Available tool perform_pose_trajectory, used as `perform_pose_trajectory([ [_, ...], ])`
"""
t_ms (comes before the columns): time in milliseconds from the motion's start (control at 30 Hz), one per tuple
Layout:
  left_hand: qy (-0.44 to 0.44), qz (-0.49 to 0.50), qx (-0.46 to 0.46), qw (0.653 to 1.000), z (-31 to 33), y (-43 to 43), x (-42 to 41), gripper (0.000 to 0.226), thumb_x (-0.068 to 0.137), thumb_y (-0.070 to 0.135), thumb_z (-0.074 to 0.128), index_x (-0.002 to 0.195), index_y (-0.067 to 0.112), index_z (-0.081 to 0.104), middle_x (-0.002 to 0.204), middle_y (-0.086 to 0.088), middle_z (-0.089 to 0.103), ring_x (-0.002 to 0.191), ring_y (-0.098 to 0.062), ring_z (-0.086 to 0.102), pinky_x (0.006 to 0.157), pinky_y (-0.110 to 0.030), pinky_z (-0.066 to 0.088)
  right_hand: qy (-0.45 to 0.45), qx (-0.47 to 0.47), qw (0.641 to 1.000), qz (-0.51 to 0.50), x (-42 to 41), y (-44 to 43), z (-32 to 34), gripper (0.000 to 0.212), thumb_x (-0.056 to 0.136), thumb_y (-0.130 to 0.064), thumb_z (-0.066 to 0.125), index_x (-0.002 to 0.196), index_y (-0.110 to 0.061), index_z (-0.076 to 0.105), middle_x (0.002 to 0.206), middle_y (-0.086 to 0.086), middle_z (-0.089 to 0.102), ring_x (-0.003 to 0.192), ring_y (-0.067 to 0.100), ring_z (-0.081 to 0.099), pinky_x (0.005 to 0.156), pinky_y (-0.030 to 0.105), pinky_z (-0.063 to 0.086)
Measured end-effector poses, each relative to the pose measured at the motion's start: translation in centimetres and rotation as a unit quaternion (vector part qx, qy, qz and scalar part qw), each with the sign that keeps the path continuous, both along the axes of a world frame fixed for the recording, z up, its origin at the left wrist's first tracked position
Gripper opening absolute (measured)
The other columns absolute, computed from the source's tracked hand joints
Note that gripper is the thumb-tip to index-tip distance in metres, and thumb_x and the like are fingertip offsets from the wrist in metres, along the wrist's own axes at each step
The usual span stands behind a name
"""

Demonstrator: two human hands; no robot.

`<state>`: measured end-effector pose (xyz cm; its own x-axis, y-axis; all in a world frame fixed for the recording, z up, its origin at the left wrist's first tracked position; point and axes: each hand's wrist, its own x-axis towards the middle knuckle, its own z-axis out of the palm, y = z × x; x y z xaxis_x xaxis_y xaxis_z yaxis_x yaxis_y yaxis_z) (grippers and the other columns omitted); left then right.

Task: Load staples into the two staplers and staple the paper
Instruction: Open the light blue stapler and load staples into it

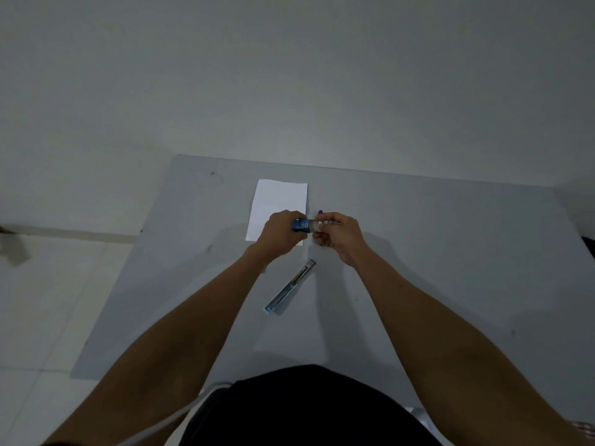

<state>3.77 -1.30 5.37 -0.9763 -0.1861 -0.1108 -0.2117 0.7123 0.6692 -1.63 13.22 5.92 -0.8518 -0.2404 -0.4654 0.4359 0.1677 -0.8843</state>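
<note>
My left hand [279, 231] grips a small blue staple box [302, 225] marked "10", held above the table. My right hand [338, 235] pinches the box's pale right end, where its inner tray shows. A white sheet of paper [277, 201] lies flat just beyond and under my left hand. A light blue stapler [289, 287] lies opened out flat on the table, nearer to me, angled from lower left to upper right, apart from both hands. A small purple object [320, 212], mostly hidden, peeks out behind my right hand; what it is I cannot tell.
The grey table [450, 252] reaches to a pale wall at the back. Its left edge runs diagonally, with a light tiled floor [48, 300] beyond. My dark-clothed lap [306, 410] fills the bottom centre.
</note>
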Motion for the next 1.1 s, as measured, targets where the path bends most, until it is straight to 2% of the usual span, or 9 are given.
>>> perform_pose_trajectory([
  [267,0.012,0.005,-0.025,1.000,-0.1,-0.6,0.3,0.028,0.081,0.017,0.071,0.108,0.009,0.068,0.098,-0.013,0.069,0.087,-0.029,0.062,0.075,-0.033,0.048,0.007,0.005,1.000,-0.012,-0.2,0.5,-0.8,0.013,0.085,0.003,0.062,0.096,-0.004,0.062,0.081,0.015,0.065,0.057,0.020,0.061,0.062,0.030,0.056],
  [367,0.010,0.009,-0.030,0.999,-0.3,-0.4,0.3,0.030,0.081,0.018,0.071,0.109,0.011,0.067,0.100,-0.013,0.070,0.086,-0.027,0.063,0.074,-0.030,0.047,0.066,0.057,0.996,0.004,0.1,0.4,-0.6,0.019,0.084,0.004,0.059,0.096,-0.011,0.060,0.088,0.017,0.065,0.056,0.019,0.063,0.058,0.027,0.056],
  [433,0.008,0.015,-0.033,0.999,-0.2,-0.3,0.4,0.030,0.081,0.019,0.071,0.109,0.011,0.067,0.100,-0.012,0.070,0.086,-0.027,0.063,0.073,-0.029,0.046,0.143,0.103,0.984,0.024,0.3,0.3,-0.6,0.023,0.083,0.004,0.054,0.088,-0.018,0.056,0.091,0.018,0.064,0.064,0.028,0.065,0.054,0.028,0.057],
  [533,0.007,0.024,-0.037,0.999,-0.1,-0.1,0.3,0.029,0.081,0.020,0.071,0.109,0.012,0.067,0.100,-0.012,0.071,0.086,-0.026,0.064,0.071,-0.028,0.046,0.241,0.150,0.956,0.073,0.3,0.1,-1.2,0.023,0.081,-0.001,0.056,0.082,-0.023,0.062,0.089,0.013,0.066,0.076,0.037,0.065,0.065,0.048,0.058],
  [567,0.007,0.026,-0.037,0.999,0.0,-0.1,0.2,0.030,0.081,0.020,0.071,0.110,0.012,0.066,0.100,-0.012,0.071,0.086,-0.026,0.064,0.071,-0.028,0.045,0.256,0.161,0.949,0.089,0.3,0.1,-1.3,0.021,0.081,-0.002,0.058,0.086,-0.021,0.067,0.091,0.012,0.067,0.080,0.035,0.065,0.073,0.049,0.057],
  [633,0.007,0.026,-0.040,0.999,0.1,0.0,0.2,0.030,0.082,0.019,0.071,0.110,0.011,0.066,0.101,-0.011,0.071,0.087,-0.026,0.064,0.071,-0.026,0.043,0.271,0.185,0.938,0.110,0.3,0.0,-1.2,0.020,0.085,-0.003,0.060,0.098,-0.012,0.073,0.101,0.013,0.068,0.092,0.029,0.063,0.085,0.034,0.051],
  [700,0.008,0.025,-0.044,0.999,0.1,-0.1,0.2,0.030,0.081,0.020,0.071,0.110,0.012,0.066,0.101,-0.011,0.071,0.088,-0.026,0.064,0.072,-0.026,0.044,0.278,0.202,0.931,0.123,0.2,0.0,-1.2,0.021,0.087,-0.004,0.061,0.103,-0.007,0.073,0.106,0.014,0.067,0.096,0.024,0.061,0.084,0.020,0.042],
  [867,0.006,0.009,-0.051,0.999,0.0,-0.1,0.5,0.029,0.081,0.019,0.072,0.109,0.011,0.066,0.102,-0.011,0.071,0.091,-0.028,0.065,0.080,-0.034,0.051,0.253,0.208,0.932,0.155,-0.1,-0.3,-1.2,0.010,0.083,-0.001,0.063,0.091,-0.004,0.069,0.085,0.003,0.063,0.078,0.020,0.059,0.080,0.038,0.055],
  [1100,-0.004,0.017,-0.044,0.999,-0.2,-0.4,0.6,0.029,0.082,0.019,0.071,0.109,0.011,0.066,0.101,-0.010,0.071,0.089,-0.026,0.064,0.079,-0.032,0.050,0.186,0.188,0.954,0.142,-0.8,0.0,-0.7,0.008,0.088,-0.005,0.058,0.090,-0.005,0.065,0.083,0.003,0.060,0.072,0.013,0.054,0.062,0.022,0.046],
])
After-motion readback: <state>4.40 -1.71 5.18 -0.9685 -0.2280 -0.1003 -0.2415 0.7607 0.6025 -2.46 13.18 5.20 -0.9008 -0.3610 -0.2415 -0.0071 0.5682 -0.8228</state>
